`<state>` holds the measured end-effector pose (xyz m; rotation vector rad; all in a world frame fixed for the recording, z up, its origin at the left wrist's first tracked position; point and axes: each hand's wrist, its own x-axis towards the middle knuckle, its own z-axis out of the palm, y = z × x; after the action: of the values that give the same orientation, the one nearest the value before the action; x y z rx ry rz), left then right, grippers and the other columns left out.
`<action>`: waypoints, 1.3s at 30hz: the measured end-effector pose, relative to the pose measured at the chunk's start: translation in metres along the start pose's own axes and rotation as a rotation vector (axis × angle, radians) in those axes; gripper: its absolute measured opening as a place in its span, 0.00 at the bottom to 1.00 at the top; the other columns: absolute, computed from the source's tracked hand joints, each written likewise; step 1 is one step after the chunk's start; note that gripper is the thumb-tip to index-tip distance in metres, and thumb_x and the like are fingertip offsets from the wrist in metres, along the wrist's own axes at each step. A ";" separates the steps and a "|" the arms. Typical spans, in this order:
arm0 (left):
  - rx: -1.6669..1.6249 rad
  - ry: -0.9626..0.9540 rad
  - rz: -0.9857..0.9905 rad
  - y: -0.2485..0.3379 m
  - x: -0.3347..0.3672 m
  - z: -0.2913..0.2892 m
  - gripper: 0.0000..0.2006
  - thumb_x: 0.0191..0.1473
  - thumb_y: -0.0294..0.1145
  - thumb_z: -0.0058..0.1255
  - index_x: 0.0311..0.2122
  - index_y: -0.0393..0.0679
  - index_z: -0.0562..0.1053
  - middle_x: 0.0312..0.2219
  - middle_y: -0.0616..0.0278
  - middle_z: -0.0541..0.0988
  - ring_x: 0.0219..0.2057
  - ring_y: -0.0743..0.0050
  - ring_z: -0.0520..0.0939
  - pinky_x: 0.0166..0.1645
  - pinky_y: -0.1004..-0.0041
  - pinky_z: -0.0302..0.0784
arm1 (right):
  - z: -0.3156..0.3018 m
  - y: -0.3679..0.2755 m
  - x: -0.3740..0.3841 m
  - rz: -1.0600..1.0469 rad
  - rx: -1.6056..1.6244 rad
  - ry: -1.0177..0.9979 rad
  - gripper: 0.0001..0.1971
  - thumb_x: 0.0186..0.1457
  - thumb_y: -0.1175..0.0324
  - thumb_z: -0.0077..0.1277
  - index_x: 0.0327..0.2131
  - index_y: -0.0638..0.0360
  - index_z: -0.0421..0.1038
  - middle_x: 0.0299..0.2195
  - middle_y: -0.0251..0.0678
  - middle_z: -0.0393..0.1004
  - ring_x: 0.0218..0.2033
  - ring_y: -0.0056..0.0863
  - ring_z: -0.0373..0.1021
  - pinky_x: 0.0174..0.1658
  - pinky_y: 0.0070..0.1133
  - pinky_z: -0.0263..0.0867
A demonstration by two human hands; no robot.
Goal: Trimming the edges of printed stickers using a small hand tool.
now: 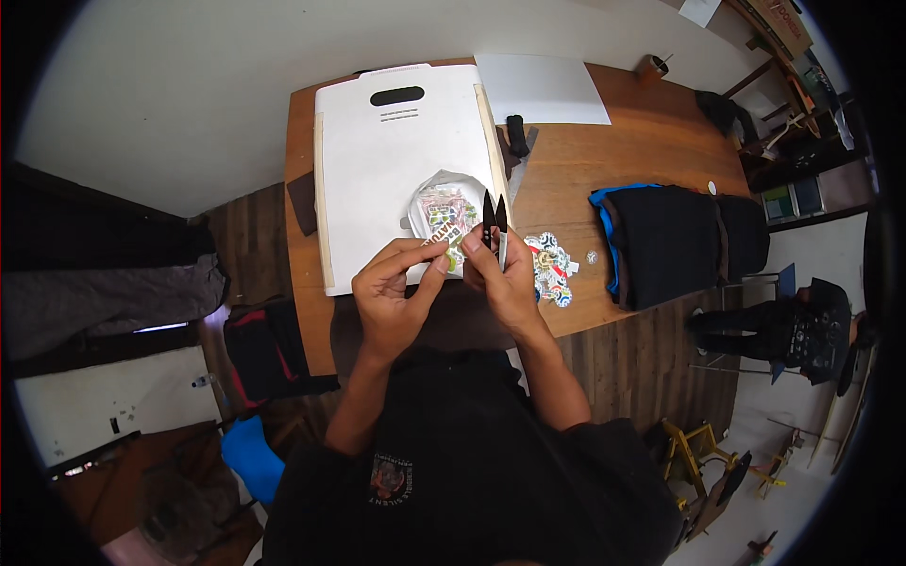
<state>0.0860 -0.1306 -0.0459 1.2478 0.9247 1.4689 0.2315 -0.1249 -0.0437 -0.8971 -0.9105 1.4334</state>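
Observation:
My left hand (394, 300) is closed in a pinch on a small green piece (454, 257), whose kind I cannot make out. Against its other side rest the thumb and fingertips of my right hand (510, 288). That hand also grips thread snips (494, 219), their dark blades pointing up and slightly apart. Just beyond my fingers, a white bag or bowl (464, 179) holds several printed cut pieces (439, 208). It sits on a white board (363, 179) with a black handle slot. Colourful patterned patches (552, 274) lie in a pile right of my right hand.
The wooden table (557, 170) carries a white sheet (543, 90), a small black roll (516, 135), folded dark clothes (661, 241) and a brown cup (651, 68). A small round disc (592, 257) lies near the patches. A person (802, 330) is on the far right.

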 end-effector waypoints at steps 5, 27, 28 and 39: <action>-0.018 -0.003 -0.025 0.002 0.002 0.003 0.12 0.52 0.13 0.55 0.43 0.29 0.77 0.38 0.54 0.79 0.41 0.74 0.80 0.48 0.79 0.74 | -0.006 0.002 -0.001 0.090 -0.042 0.032 0.08 0.63 0.66 0.48 0.35 0.59 0.64 0.19 0.23 0.59 0.16 0.11 0.53 0.20 0.14 0.48; 0.086 0.019 0.028 0.012 0.008 0.007 0.14 0.50 0.13 0.57 0.45 0.31 0.78 0.38 0.54 0.79 0.39 0.75 0.81 0.45 0.81 0.76 | -0.019 0.043 -0.053 0.051 0.122 -0.285 0.18 0.69 0.55 0.34 0.41 0.62 0.62 0.16 0.25 0.55 0.16 0.12 0.49 0.21 0.14 0.48; 0.088 -0.057 0.067 0.012 0.007 0.007 0.14 0.50 0.13 0.58 0.44 0.31 0.78 0.38 0.54 0.79 0.39 0.75 0.81 0.44 0.81 0.76 | -0.017 0.043 -0.053 0.042 0.138 -0.274 0.17 0.70 0.56 0.33 0.41 0.62 0.62 0.16 0.25 0.54 0.16 0.12 0.48 0.21 0.14 0.48; 0.126 0.040 0.050 0.011 0.007 0.006 0.14 0.49 0.13 0.59 0.43 0.32 0.78 0.37 0.54 0.80 0.38 0.75 0.81 0.43 0.81 0.77 | -0.015 0.045 -0.051 0.043 0.192 -0.267 0.16 0.70 0.57 0.32 0.39 0.61 0.61 0.15 0.24 0.53 0.15 0.12 0.47 0.21 0.14 0.47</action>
<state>0.0895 -0.1267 -0.0328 1.3454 1.0329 1.4983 0.2294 -0.1769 -0.0894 -0.5945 -0.9349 1.6740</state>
